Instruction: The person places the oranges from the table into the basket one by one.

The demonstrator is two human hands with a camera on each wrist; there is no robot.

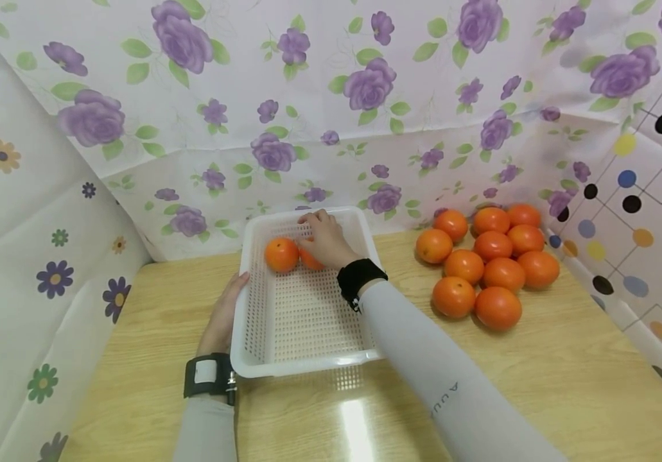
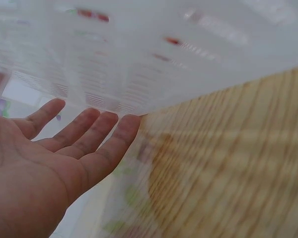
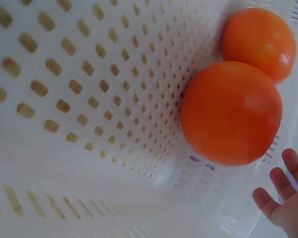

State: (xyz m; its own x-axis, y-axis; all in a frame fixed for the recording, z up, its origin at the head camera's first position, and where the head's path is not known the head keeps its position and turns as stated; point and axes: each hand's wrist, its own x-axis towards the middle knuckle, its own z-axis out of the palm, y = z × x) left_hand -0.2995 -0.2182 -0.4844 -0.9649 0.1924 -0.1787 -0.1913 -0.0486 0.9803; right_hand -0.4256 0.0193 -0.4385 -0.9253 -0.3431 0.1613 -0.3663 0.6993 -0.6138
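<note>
1. At the basket's left wall, your left hand (image 1: 223, 317) lies outside, by the rim. The left wrist view shows what the head view hides: an open palm, fingers nearly straight and slightly parted, gripping nothing. That view is blurred, so it is hard to say whether the fingertips actually press the wall.

2. Next comes the white basket (image 1: 307, 321) itself, upright on the wooden table (image 1: 562, 359), its perforated floor mostly bare towards you.

3. Inside it, near the far wall, sits the first fruit (image 1: 281, 255), round and orange-red. Just to its right is the second fruit (image 1: 311, 258), partly covered by your hand from above; the right wrist view uncovers it and shows the two touching.

4. Over the second fruit is your right hand (image 1: 327, 240), fingers loosely bent and spread. From the right wrist, a gap shows between those fingers and the fruit, so they have hold of nothing there; your thumb is outside that view. You seem to be at the release step of placing this fruit.

5. Far right, beyond the basket, eleven more form the loose group (image 1: 493, 246), seen only by the head camera. Your next move probably calls for lifting the right hand clear of the wall and reaching for the nearest one.
</note>
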